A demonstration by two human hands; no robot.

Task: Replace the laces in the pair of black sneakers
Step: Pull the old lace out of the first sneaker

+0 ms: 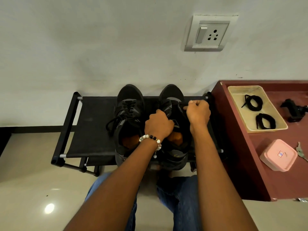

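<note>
- Sneakers, a black pair, stand side by side on a black fabric shoe rack [93, 124], toes toward the wall, orange insoles showing inside.
- Left sneaker [129, 117], just left of the left hand, keeps its black lace threaded, the loose ends trailing over its outer side.
- Right sneaker [175, 130] lies under both hands; its tongue area is largely covered by them, so its lacing cannot be made out.
- Left hand [158, 125], wearing a beaded bracelet [150, 139], is closed over that shoe's inner collar.
- Right hand [198, 112] is curled into a fist at the upper eyelets, pinching something dark, probably lace.
- Right of the right hand, on the maroon tabletop [250, 164], a beige tray [273, 120] holds two coiled black laces [253, 101].
</note>
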